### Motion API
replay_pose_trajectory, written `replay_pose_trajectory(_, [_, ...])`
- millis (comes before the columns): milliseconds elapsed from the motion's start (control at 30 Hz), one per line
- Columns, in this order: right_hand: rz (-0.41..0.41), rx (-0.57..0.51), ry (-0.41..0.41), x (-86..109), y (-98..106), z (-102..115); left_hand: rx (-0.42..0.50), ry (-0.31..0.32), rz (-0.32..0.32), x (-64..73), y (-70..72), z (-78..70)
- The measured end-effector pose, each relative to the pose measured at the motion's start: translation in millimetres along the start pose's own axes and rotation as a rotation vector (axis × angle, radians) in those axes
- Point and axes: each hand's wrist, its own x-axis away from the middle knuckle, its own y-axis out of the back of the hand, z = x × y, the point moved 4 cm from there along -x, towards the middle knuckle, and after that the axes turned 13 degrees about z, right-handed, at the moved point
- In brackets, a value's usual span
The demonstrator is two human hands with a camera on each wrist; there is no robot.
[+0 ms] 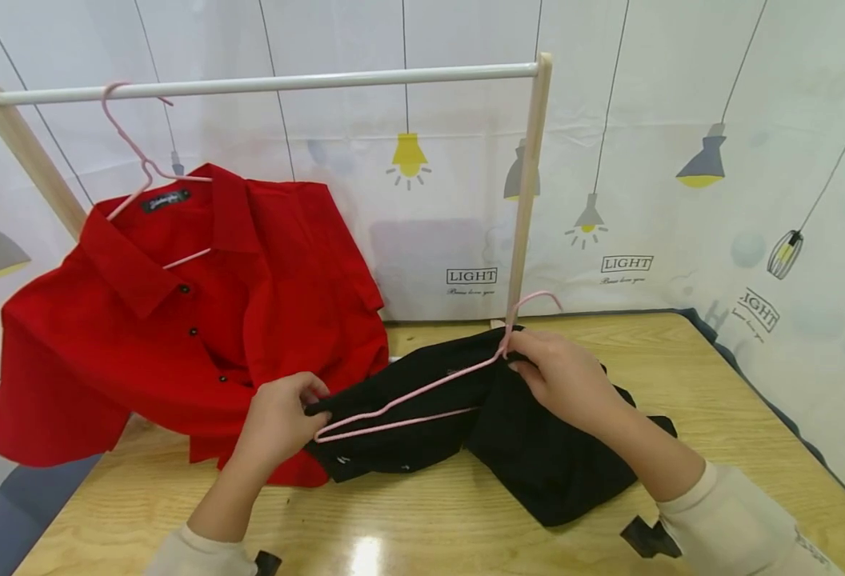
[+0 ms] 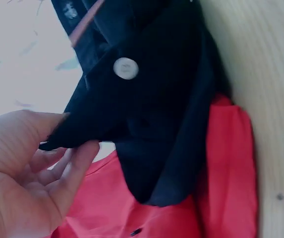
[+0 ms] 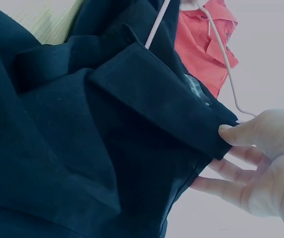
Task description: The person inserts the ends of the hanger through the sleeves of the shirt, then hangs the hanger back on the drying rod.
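Observation:
A black collared shirt (image 1: 559, 448) lies loosely over the table, with a pink hanger (image 1: 422, 392) partly inside its neck opening. My left hand (image 1: 286, 412) pinches an edge of the black fabric beside the hanger's left end; a pale button (image 2: 126, 68) shows on that cloth in the left wrist view. At the hanger's neck, my right hand (image 1: 562, 380) pinches the shirt by its collar (image 3: 156, 99), thumb on one side and fingers behind. The hanger's hook points up, above the right hand. Its right end is hidden by the black cloth.
A red shirt (image 1: 286, 264) hangs on another pink hanger (image 1: 126, 132) from the white rail (image 1: 271, 82) of a wooden-legged rack. Its lower part reaches the wooden table (image 1: 653, 352) and touches the black shirt's left side. A patterned curtain (image 1: 451, 184) stands behind.

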Motion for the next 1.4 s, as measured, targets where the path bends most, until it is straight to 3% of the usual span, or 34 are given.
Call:
replay_pose_trajectory(100, [-0.024, 0.020, -0.007, -0.4, -1, -1, -0.019, 0.014, -0.077, 7.1, 9.8, -4.4])
replay_pose_trajectory(367, [-0.080, 0.095, -0.032, -3.2, -3, 2, -0.092, -0.054, -0.222, 26.8, 31.3, -27.9])
replay_pose_trajectory(600, [-0.135, 0.154, -0.049, -8.0, -2, 6, -0.164, -0.172, -0.306, 35.3, 34.2, -59.8])
replay_pose_trajectory(833, [-0.125, 0.171, -0.139, -11.0, 1, 7, -0.222, -0.242, -0.260, 39.4, 15.6, -92.4])
replay_pose_trajectory(1000, [-0.148, 0.163, -0.177, -14.3, 1, 9, -0.206, -0.323, -0.233, 39.2, -5.4, -112.3])
replay_pose_trajectory(1233, [-0.172, 0.170, -0.180, -14.8, -2, 13, -0.168, -0.395, -0.212, 37.4, -24.3, -130.5])
replay_pose_trajectory(1400, [-0.161, 0.148, -0.184, -16.0, -2, 13, -0.170, -0.442, -0.143, 38.6, -35.4, -136.4])
